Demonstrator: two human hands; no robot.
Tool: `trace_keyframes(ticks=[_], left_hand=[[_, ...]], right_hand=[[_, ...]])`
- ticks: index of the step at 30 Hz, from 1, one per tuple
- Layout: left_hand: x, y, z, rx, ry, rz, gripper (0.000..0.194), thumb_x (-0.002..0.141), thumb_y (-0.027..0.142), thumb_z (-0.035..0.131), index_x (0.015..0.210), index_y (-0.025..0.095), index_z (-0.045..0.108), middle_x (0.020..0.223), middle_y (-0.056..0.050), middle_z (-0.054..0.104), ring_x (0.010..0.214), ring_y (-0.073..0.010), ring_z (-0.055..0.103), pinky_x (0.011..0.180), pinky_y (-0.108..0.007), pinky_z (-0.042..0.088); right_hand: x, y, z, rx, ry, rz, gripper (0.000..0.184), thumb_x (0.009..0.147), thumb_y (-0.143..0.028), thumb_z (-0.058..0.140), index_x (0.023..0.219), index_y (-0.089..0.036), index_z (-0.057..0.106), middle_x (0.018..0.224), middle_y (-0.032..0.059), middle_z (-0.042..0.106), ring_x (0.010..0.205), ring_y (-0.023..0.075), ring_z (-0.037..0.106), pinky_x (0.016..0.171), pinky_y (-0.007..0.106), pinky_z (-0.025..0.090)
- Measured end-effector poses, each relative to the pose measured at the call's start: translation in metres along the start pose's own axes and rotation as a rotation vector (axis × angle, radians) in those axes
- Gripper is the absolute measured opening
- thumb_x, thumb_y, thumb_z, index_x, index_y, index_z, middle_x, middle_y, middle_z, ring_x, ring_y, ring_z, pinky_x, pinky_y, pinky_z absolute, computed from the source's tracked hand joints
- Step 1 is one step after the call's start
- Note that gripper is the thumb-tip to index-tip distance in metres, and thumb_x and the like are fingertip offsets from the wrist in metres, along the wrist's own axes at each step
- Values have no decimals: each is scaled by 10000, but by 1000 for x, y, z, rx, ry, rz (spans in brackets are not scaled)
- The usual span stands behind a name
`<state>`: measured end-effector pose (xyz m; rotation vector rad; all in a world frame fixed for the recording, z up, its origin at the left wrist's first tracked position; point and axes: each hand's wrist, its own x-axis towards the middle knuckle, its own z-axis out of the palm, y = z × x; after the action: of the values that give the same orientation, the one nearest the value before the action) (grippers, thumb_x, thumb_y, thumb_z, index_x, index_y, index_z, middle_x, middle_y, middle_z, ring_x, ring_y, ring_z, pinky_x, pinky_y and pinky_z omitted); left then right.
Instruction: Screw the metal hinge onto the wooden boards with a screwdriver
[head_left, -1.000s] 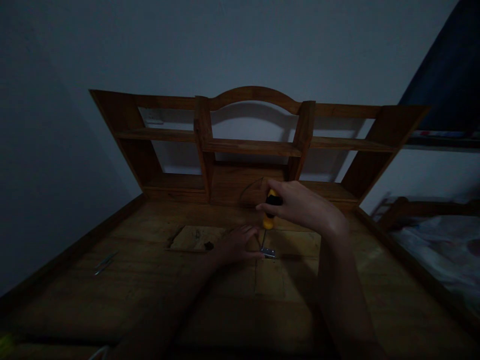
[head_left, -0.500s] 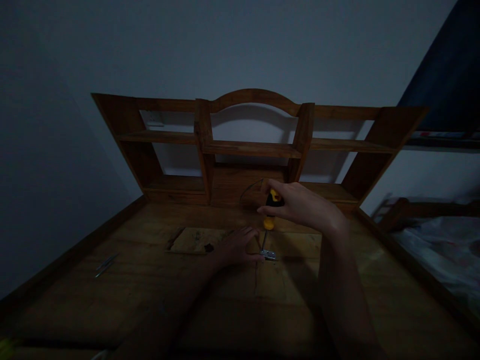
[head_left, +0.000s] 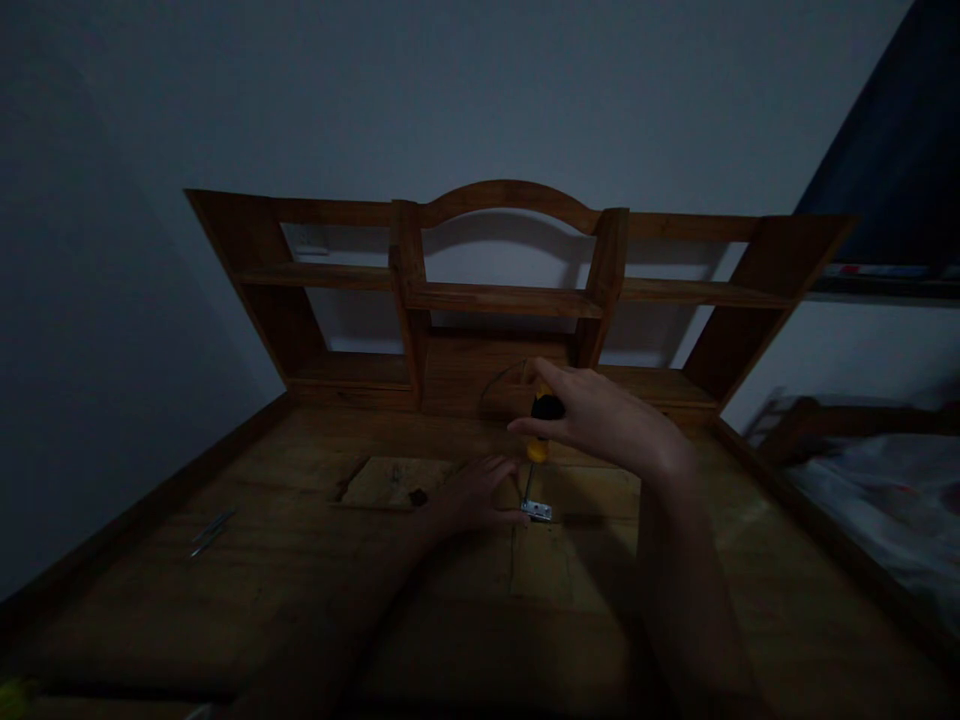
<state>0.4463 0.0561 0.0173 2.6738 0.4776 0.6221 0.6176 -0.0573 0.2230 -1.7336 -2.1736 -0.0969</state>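
Note:
My right hand point(head_left: 581, 410) grips the yellow-and-black handle of a screwdriver point(head_left: 537, 450) from above. The shaft runs down, slightly tilted, to a small silver metal hinge point(head_left: 537, 511) lying on the wooden boards. Low on the left, my left hand point(head_left: 476, 497) pinches the hinge's left end between thumb and fingertips, close to the screwdriver's tip. Whether a screw sits under the tip is too dark to tell. A pale wooden board point(head_left: 600, 490) is under and beside the hinge, and another board point(head_left: 382, 482) with a dark hole lies left of it.
A wooden shelf unit point(head_left: 502, 298) with several compartments stands at the back of the desk point(head_left: 300, 570) against the wall. Two thin metal pieces point(head_left: 214, 530) lie at the left. Clear plastic sheeting point(head_left: 885, 500) is at the right, beyond the desk edge.
My right hand's fingers have shifted slightly around the screwdriver handle, the thumb reaching a little further left. My left hand and the hinge stay in place.

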Motion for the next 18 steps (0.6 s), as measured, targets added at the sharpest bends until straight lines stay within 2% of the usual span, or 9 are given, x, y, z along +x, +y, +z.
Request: trace_keyframes(ticks=[3, 5, 7, 10, 13, 14, 16, 18], left_hand=[[0, 2, -2, -6, 1, 1, 587, 763, 580, 699, 1215, 253, 518, 1265, -68, 581, 1164, -265, 551, 998, -402, 440], [0, 3, -2, -8, -5, 0, 596, 762, 578, 700, 1224, 252, 512, 1276, -71, 576, 1173, -268, 545, 1006, -402, 437], [0, 2, -1, -12, -4, 3, 590, 765, 574, 699, 1220, 248, 512, 1289, -72, 569, 1188, -270, 535, 1017, -402, 431], [-1, 1, 0, -10, 9, 2, 596, 776, 570, 692, 1236, 242, 501, 1326, -73, 547, 1220, -270, 514, 1047, -405, 411], [-1, 2, 0, -7, -3, 1, 601, 782, 566, 689, 1249, 243, 493, 1326, -68, 546, 1221, -266, 515, 1044, -402, 414], [-1, 2, -1, -6, -7, -1, 600, 778, 569, 691, 1243, 244, 497, 1320, -67, 549, 1218, -268, 518, 1040, -403, 417], [0, 2, -2, -8, -12, -4, 598, 763, 580, 700, 1221, 247, 512, 1299, -69, 562, 1200, -270, 530, 1023, -405, 428], [0, 3, -2, -11, -12, -4, 593, 759, 583, 702, 1211, 247, 518, 1271, -70, 577, 1176, -267, 544, 1008, -403, 436]], right_hand=[[-2, 5, -3, 72, -48, -85, 343, 855, -417, 624, 1130, -234, 532, 1067, 57, 651, 985, 224, 611, 798, 302, 431], [-2, 6, -3, 56, -54, -56, 274, 867, -387, 604, 1088, -236, 544, 1011, 45, 660, 938, 214, 618, 756, 290, 426], [0, 5, -2, -7, -28, 3, 254, 895, -436, 563, 1033, -223, 555, 917, 50, 667, 862, 218, 624, 702, 296, 412], [2, 2, 0, -62, 1, 57, 396, 883, -593, 524, 980, -211, 556, 822, 56, 659, 786, 229, 622, 655, 308, 398], [1, 2, -2, -5, -13, 35, 542, 798, -685, 578, 1072, -218, 542, 924, 72, 666, 871, 254, 619, 694, 321, 424], [1, 3, -3, 24, -17, 6, 542, 793, -658, 606, 1107, -223, 532, 990, 78, 661, 922, 257, 612, 730, 327, 434], [-1, 5, -6, 82, -32, -71, 428, 819, -509, 649, 1122, -236, 520, 1086, 70, 640, 993, 239, 595, 801, 323, 437], [-2, 5, -7, 115, -67, -115, 269, 834, -343, 637, 1058, -242, 526, 1049, 42, 645, 963, 206, 601, 801, 298, 434]])
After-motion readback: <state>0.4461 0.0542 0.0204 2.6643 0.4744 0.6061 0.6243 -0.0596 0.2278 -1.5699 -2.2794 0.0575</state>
